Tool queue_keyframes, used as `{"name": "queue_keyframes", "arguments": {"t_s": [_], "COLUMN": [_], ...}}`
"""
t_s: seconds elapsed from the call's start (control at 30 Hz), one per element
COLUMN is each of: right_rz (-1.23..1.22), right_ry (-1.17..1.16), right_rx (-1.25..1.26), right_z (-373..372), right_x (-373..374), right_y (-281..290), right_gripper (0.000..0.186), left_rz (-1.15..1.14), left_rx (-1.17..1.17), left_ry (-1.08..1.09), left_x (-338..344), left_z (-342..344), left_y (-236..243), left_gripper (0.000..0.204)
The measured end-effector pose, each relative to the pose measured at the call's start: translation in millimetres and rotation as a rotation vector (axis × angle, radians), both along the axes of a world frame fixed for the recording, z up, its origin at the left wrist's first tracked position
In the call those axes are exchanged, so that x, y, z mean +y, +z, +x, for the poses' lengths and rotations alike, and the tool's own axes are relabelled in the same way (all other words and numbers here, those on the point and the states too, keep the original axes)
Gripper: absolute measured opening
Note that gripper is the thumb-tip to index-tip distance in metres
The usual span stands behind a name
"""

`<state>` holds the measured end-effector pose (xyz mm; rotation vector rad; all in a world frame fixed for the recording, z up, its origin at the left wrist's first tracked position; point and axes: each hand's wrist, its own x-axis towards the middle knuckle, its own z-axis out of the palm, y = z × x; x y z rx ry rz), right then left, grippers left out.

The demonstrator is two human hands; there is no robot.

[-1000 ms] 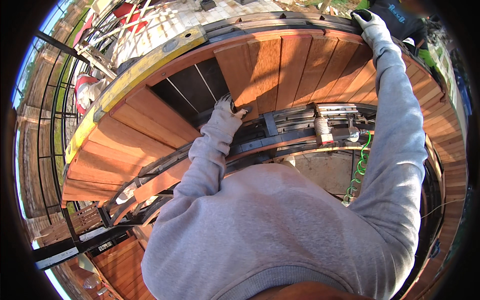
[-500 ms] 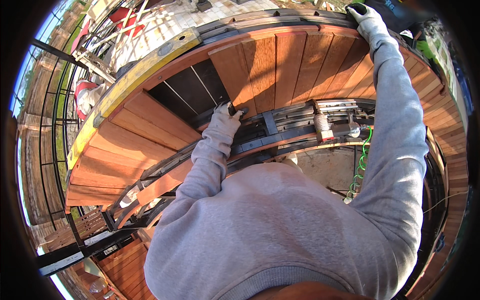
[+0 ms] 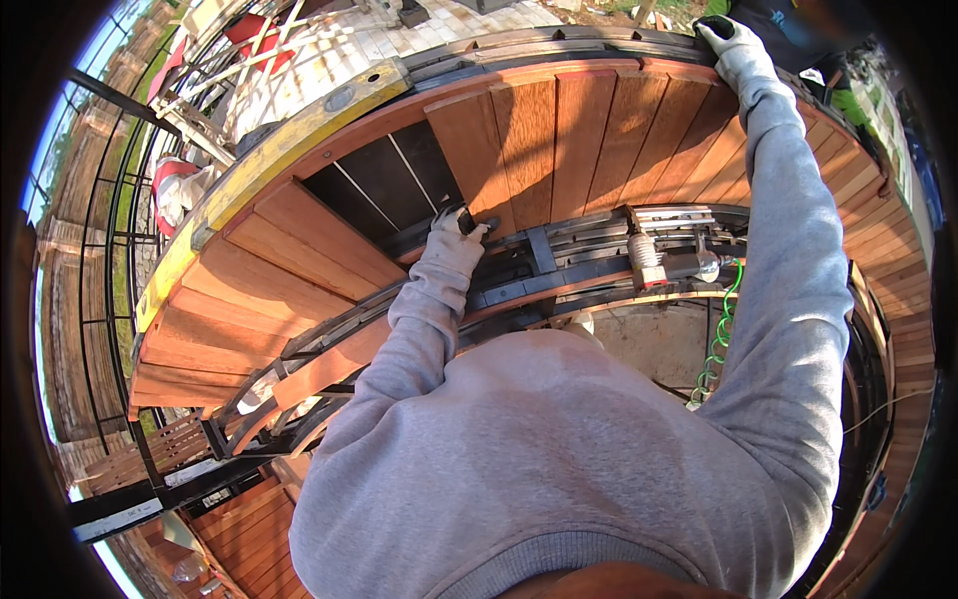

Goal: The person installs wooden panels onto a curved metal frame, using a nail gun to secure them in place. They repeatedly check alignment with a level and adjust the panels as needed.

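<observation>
One reddish plank [image 3: 475,155] lies just ahead-right of the nearer left hand [image 3: 457,238], long axis running toward the outer rail [image 3: 599,43]. Left fingers curl, grip unclear; the right hand [image 3: 738,52] rests at that rail, closure not determinable.

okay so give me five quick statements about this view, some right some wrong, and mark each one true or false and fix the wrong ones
1. The pale-gloved left hand is near the inner end of the flat reddish-brown wooden boards. True.
2. The pale-gloved right hand is down on the green coiled hose. False: it is up at the dark curved outer rail.
3. The long yellow level lies along the outer edge. True.
4. Boards cover the whole curve without a gap. False: a black surface with two pale lines shows between them.
5. The hose reaches the silvery metal tool. True.
</observation>
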<state>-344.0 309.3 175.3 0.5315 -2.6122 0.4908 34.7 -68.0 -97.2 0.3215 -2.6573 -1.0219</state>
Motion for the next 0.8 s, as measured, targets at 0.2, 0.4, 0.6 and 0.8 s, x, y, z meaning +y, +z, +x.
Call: {"name": "queue_keyframes", "arguments": {"t_s": [0.2,0.4,0.6,0.8], "right_rz": [0.03,0.01,0.001,-0.023], "right_ry": [0.035,-0.008,0.016,0.019], "right_rx": [0.035,-0.004,0.006,-0.041], "right_z": [-16.0,-11.8,-8.5,-9.4], "right_x": [8.3,3.7,5.2,4.1], "right_y": [-7.3,-5.1,-4.5,-4.1], "right_gripper": [0.039,0.039,0.038,0.038], "left_rz": [-0.019,0.018,0.046,0.032], "left_rx": [-0.051,-0.04,-0.064,-0.039], "left_ry": [0.052,0.089,0.091,0.1], "left_x": [4.4,6.2,14.6,13.6], "left_z": [2.0,3.5,7.3,8.2], "left_y": [9.8,8.0,36.8,34.9], "left_gripper": [0.044,0.042,0.034,0.033]}}
